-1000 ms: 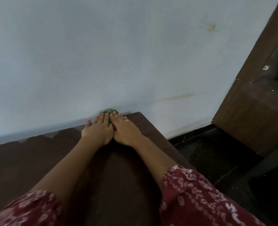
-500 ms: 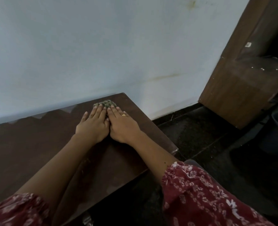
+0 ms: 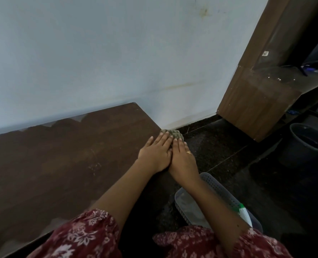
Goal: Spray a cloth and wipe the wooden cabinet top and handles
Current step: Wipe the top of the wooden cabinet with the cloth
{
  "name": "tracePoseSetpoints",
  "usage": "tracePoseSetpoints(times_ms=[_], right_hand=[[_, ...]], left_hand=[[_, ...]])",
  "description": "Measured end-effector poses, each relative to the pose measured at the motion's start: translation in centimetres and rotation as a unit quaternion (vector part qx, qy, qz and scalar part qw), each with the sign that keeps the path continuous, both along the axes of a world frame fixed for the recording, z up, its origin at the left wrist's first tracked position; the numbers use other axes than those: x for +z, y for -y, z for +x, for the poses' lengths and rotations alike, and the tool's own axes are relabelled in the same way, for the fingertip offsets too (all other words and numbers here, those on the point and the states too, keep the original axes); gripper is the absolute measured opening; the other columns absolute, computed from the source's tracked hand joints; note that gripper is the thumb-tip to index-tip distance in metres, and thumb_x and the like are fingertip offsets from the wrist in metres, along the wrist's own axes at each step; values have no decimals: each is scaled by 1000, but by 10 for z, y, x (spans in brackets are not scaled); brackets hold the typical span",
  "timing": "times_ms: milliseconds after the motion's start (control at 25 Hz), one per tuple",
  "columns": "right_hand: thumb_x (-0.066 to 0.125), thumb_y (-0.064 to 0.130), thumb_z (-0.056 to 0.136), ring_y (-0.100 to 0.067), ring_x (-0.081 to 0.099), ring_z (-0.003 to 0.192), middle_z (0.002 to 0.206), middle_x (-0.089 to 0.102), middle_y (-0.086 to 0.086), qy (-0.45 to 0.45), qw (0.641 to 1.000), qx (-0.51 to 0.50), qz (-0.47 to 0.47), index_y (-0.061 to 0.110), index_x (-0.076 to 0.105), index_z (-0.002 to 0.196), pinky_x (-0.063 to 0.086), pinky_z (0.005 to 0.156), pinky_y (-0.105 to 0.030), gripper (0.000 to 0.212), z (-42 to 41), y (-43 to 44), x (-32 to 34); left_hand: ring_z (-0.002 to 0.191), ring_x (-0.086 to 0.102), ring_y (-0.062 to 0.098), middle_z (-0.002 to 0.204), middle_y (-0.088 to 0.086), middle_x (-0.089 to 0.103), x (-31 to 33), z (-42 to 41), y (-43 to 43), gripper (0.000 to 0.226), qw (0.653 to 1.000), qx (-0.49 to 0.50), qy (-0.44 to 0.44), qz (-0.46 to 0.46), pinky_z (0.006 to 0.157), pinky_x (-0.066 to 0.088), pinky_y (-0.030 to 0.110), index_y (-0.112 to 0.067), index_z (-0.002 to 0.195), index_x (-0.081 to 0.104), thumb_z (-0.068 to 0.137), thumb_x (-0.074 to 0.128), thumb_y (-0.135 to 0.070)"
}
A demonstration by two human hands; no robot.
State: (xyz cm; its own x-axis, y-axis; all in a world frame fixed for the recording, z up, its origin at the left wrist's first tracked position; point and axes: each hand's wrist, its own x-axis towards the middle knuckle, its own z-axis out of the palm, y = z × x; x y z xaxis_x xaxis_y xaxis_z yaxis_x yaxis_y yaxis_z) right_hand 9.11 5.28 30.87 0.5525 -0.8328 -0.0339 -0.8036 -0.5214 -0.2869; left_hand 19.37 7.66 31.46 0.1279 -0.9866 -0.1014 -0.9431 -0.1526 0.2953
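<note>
I see both hands laid flat, side by side and touching, at the right edge of the cabinet top [image 3: 61, 155]. The left hand [image 3: 155, 153] and the right hand [image 3: 182, 157] each have straight fingers pointing toward the far wall [image 3: 98, 53]. Neither grip is closed round anything: the palms and fingers press down on the cloth [image 3: 173, 134]. The cloth is a grey-green, bumpy wad. Only its far end shows beyond the fingertips, right at the top's edge, and the rest is hidden under the hands. A ring [image 3: 188, 152] sits on one right finger.

The top is dark brown wood running off to the left, with a paler, jagged strip along its far side where it meets the wall. Red floral sleeves [image 3: 83, 235] fill the near edge of the view.

To the right is dark speckled floor [image 3: 219, 146]. Near me, under the right forearm, stands a perforated grey basket [image 3: 216, 187] with something white and green [image 3: 244, 215] in it; I cannot tell what. Further right sit a dark bucket [image 3: 307, 142] and a brown wooden unit [image 3: 257, 105] against the wall.
</note>
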Motion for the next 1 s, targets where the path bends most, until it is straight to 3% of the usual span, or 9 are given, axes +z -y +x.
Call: tracePoseSetpoints(times_ms=[160,360,680,840,1000], right_hand=[[29,16,98,-29,0,147,158,2,-16,-4,999,-31,18,3,0,147,9,121,-39,58,0,-24,4],[26,16,98,-28,1,147,158,4,-16,-5,1000,15,6,3,2,147,6,120,-39,56,15,-50,2],[34,21,94,-25,9,147,158,13,-14,26,979,202,3,5,12,147,10,119,-36,59,56,-84,0],[35,28,93,-25,20,144,155,24,-12,28,954,288,-73,7,21,146,16,118,-36,59,62,-88,-1],[22,28,97,-19,0,147,160,8,-8,-4,954,287,-82,7,9,147,0,119,-35,56,65,-72,-7]], left_hand=[[147,-5,11,160,-2,-4,4,-4,-19,52,998,-15,54,-1,118,-6,37,-19,149,0,100,11,-31],[147,-7,11,160,-1,-7,5,9,-55,52,997,19,80,14,119,-7,38,-17,149,-4,100,8,-30],[147,-6,14,160,2,-6,1,43,-126,55,981,145,122,32,121,-4,38,-13,149,-5,98,8,-32],[147,-8,14,160,3,-4,1,55,-152,57,973,192,128,19,118,-5,37,-12,149,1,98,12,-37],[147,-9,13,160,3,-5,-1,65,-135,58,983,162,89,-11,118,-5,33,-10,149,5,99,16,-36]])
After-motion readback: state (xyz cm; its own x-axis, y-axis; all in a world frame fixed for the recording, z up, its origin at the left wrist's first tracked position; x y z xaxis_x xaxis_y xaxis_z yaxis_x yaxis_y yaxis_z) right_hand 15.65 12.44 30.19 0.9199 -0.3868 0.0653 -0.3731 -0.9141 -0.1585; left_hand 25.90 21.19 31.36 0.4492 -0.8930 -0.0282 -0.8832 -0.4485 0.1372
